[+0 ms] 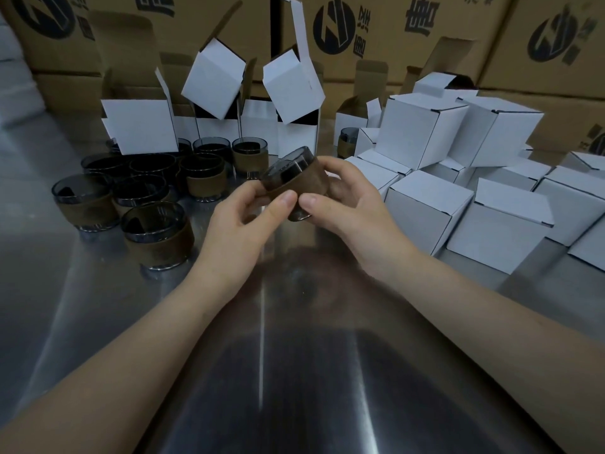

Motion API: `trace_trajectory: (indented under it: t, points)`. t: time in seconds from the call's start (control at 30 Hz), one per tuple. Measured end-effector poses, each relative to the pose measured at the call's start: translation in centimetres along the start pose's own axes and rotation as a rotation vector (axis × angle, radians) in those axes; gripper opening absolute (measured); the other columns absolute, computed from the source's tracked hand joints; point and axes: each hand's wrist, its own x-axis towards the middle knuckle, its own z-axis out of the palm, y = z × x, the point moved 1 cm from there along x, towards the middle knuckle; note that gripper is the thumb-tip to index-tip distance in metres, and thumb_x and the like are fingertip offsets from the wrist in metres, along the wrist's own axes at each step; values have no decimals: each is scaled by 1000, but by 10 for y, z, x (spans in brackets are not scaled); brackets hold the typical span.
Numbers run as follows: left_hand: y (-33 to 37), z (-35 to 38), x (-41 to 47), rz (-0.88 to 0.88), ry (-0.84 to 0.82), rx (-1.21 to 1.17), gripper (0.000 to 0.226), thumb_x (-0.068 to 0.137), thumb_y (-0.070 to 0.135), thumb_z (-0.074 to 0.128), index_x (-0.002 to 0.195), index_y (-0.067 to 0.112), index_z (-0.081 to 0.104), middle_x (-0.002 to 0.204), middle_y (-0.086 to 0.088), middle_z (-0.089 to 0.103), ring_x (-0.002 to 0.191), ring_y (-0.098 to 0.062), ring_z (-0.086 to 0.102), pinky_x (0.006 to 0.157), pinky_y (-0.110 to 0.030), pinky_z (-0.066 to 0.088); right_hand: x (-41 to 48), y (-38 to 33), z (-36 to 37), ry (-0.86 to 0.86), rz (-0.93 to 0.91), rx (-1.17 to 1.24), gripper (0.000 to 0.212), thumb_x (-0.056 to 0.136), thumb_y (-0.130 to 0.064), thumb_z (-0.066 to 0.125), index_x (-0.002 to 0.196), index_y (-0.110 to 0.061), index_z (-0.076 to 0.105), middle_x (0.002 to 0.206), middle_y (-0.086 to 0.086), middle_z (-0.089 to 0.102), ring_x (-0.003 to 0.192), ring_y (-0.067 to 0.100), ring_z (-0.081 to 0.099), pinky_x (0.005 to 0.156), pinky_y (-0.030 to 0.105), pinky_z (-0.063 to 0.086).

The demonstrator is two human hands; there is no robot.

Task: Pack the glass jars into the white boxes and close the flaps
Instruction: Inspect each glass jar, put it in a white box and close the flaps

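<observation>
counter (262,371): shiny steel, smooth and mirror-ish, picks up reflections and a bright streak down the middle
held jar (294,181): smoky dark glass, glossy. The brown band round it looks matt and a bit fuzzy, cork or suede-like, can't tell which
jars on the counter (157,231): same deal — tinted glossy glass, matt brown wrap
white boxes (425,208): thin card, smooth matt white outside
open boxes (140,126): plain brown kraft inside the flaps
big cartons (409,27): brown cardboard — matt, black print
</observation>
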Motion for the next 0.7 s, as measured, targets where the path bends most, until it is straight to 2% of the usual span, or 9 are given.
trace_trajectory:
  t: [0.07, 0.17, 0.27, 0.33, 0.43, 0.53, 0.7]
  points:
    - [-1, -1, 1, -9, 19, 12, 49, 80, 43, 63, 125, 25, 57, 111, 9, 68, 106, -3, 63, 85, -26, 48, 1, -1, 1, 23, -29, -2, 40, 77, -18, 72, 113, -29, 60, 115, 3, 68, 110, 20, 64, 95, 39, 54]
    - [-2, -4, 1, 23, 55, 49, 72, 78, 41, 68, 143, 30, 36, 135, 4, 54, 123, -9, 52, 102, -34, 44, 0, -2, 2, 32, -64, -46, 46, 76, -20, 72, 118, -33, 59, 119, -2, 63, 112, 15, 62, 93, 37, 55]
    - [1, -5, -1, 145, 44, 213, 79, 85, 34, 72, 148, 37, 25, 152, 13, 33, 138, -6, 35, 114, -39, 34, -2, -3, 0, 55, -99, -158, 63, 76, -23, 76, 131, -34, 48, 122, -9, 58, 114, 7, 59, 96, 33, 54]
    - [2, -3, -2, 248, 47, 334, 78, 87, 29, 70, 150, 33, 24, 158, 9, 26, 145, -9, 25, 119, -43, 27, -2, -3, 0, 67, -111, -180, 73, 76, -20, 77, 138, -30, 40, 124, -3, 59, 113, 11, 61, 97, 34, 53]
    - [5, -1, -2, 353, 55, 507, 74, 84, 27, 64, 149, 25, 29, 157, 4, 28, 147, -14, 23, 120, -41, 21, -3, -1, 3, 72, -130, -191, 77, 77, -15, 78, 140, -28, 36, 125, 0, 58, 114, 16, 61, 98, 38, 53]
    - [6, 1, -4, 356, 35, 571, 71, 82, 24, 62, 147, 18, 36, 144, 12, 38, 143, -20, 28, 116, -51, 27, -5, -1, 6, 79, -174, -270, 80, 74, -16, 80, 140, -28, 35, 129, -1, 54, 122, 14, 54, 101, 41, 51]
    - [7, 2, -5, 286, 82, 553, 67, 83, 21, 65, 146, 21, 42, 136, 20, 37, 140, -8, 27, 115, -51, 29, -8, -4, 10, 124, -291, -443, 83, 72, -16, 83, 140, -25, 36, 129, -4, 52, 128, 16, 46, 105, 44, 44]
